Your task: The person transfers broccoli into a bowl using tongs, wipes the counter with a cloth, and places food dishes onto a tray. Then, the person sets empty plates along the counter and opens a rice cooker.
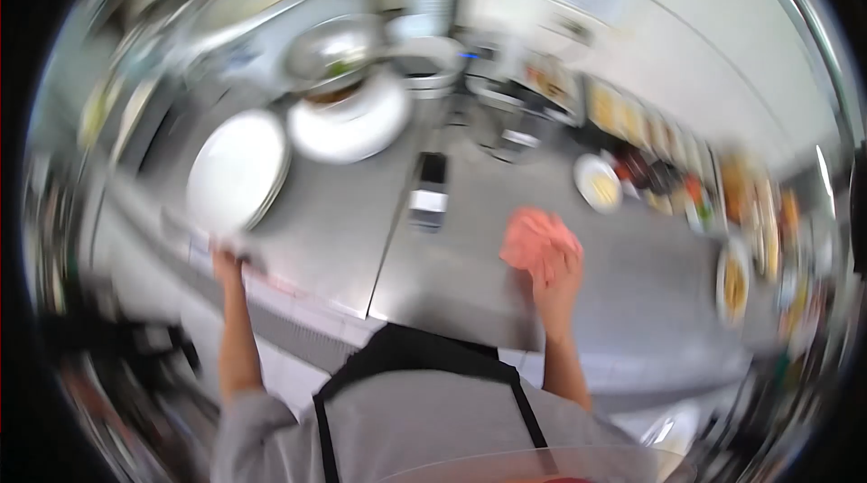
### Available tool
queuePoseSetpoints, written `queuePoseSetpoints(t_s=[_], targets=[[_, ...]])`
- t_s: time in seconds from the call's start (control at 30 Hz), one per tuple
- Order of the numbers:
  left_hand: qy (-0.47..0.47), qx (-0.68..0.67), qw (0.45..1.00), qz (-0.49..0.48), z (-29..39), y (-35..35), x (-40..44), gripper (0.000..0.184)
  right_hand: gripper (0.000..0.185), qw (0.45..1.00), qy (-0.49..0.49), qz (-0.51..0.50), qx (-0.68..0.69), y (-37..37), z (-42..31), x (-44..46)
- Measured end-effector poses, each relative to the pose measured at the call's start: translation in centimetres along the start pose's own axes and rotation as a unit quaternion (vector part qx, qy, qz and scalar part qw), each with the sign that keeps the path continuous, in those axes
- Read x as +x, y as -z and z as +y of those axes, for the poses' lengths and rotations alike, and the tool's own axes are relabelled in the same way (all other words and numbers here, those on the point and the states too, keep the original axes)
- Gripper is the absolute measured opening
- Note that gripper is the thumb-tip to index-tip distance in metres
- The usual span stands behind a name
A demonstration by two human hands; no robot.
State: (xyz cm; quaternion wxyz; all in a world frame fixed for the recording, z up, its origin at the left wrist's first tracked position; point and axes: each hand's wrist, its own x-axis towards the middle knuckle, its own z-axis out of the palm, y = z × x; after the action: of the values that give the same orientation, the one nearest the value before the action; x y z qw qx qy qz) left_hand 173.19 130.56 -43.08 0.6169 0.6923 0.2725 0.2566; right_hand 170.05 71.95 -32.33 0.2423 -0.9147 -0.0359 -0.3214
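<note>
My right hand (560,280) is closed on a crumpled pink cloth (535,244), which lies against the steel worktop (470,280). At the worktop's front left edge, my left hand (228,264) is closed, with a dark bit showing beside its fingers. Motion blur hides what that thing is. Just beyond this hand is a stack of white plates (237,167). Between my hands, farther back, lies a dark oblong object (431,190) with a white label.
A metal bowl (334,54) stands over more white plates (352,126) at the back. Along the right wall runs a row of food containers (646,126). A small white dish (598,183) and an oval dish (732,283) hold yellowish food.
</note>
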Motion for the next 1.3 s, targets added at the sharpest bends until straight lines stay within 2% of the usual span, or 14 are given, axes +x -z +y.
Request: queuePoseSetpoints(t_s=[0.03,0.07,0.1,0.2,0.33,0.47,0.53,0.67,0.8,0.93,1.0,1.07,1.13,1.3], targets=[[-0.028,-0.152,0.986,0.056,-0.1,-1.2,-1.6,0.032,0.017,0.996,-0.071,0.042,0.037,0.2,1.2,-1.0],[-0.125,0.177,0.976,-0.022,-2.3,1.5,-2.0,0.03,0.017,0.988,-0.134,0.076,0.025,0.7,2.2,-2.3],[-0.086,-0.017,0.996,-0.027,1.6,-1.7,-6.4,0.036,0.017,0.976,-0.183,0.112,0.02,1.5,2.7,-3.6],[-0.219,0.107,0.943,-0.226,3.9,-5.4,-11.8,0.035,0.016,0.922,-0.333,0.163,0.114,3.3,0.5,-6.9],[-0.316,0.086,0.849,-0.415,7.8,-14.6,-20.3,0.018,0.012,0.919,-0.333,0.18,0.109,1.7,-2.2,-13.0],[-0.408,0.029,0.646,-0.645,9.5,-22.2,-27.4,0.025,0.01,0.916,-0.335,0.207,0.072,-0.9,-3.6,-15.1],[-0.4,0.02,0.596,-0.696,10.8,-25.2,-31.2,0.027,0.01,0.906,-0.345,0.23,0.084,1.2,-6.7,-14.6],[-0.315,-0.116,0.606,-0.721,13.4,-25.0,-36.4,0.024,0.011,0.92,-0.292,0.243,0.093,3.8,-12.1,-18.9],[-0.302,-0.157,0.571,-0.747,10.4,-19.9,-40.0,0.016,0.015,0.891,-0.426,0.146,0.056,4.8,-18.1,-29.8],[-0.434,0.02,0.269,-0.86,7.4,-14.5,-41.5,0.016,0.015,0.862,-0.476,0.164,-0.064,8.2,-21.7,-41.5],[-0.428,0.133,0.195,-0.872,4.6,-13.3,-42.8,0.036,0.017,0.795,-0.564,0.206,-0.085,10.7,-22.8,-46.7],[-0.507,0.266,0.035,-0.819,0.7,-13.7,-44.6,0.049,0.019,0.692,-0.659,0.283,-0.084,11.8,-22.6,-53.5],[-0.55,0.246,-0.062,-0.796,-1.5,-13.0,-47.9,0.056,0.02,0.651,-0.675,0.324,-0.125,13.7,-23.3,-59.7],[-0.235,0.276,0.073,-0.929,-2.2,-8.4,-62.1,0.039,0.023,0.524,-0.72,0.442,-0.106,21.5,-25.9,-72.8]])
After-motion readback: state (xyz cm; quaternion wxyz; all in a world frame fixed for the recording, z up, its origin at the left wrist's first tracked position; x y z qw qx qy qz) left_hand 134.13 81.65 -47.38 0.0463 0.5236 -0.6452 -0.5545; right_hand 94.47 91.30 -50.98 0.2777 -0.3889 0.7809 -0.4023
